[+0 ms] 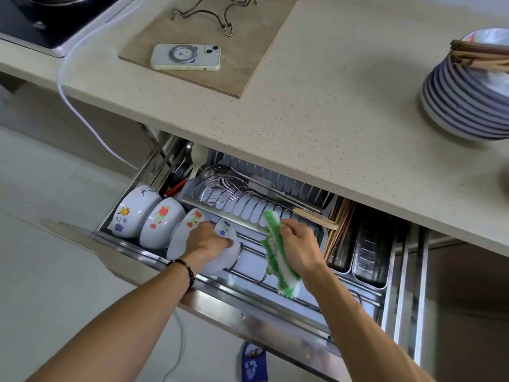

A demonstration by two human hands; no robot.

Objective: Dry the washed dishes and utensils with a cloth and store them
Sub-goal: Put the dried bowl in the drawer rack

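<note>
In drawer rack point(248, 274): four bowls | left hand point(209, 238) grips end bowl point(220, 252) | right hand point(297, 246) clutches cloth point(275, 249), seemingly

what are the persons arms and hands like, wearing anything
Both forearms are bare, with no sleeves in view and no gloves on either hand. The left hand has a bracelet of dark round beads around its wrist. The right hand and its wrist carry nothing: no watch, band or ring shows on the fingers.

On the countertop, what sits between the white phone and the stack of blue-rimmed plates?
Nothing: in the head view, past the edge of the tan board under the white phone, only bare speckled countertop runs to the stack of blue-rimmed plates.
</note>
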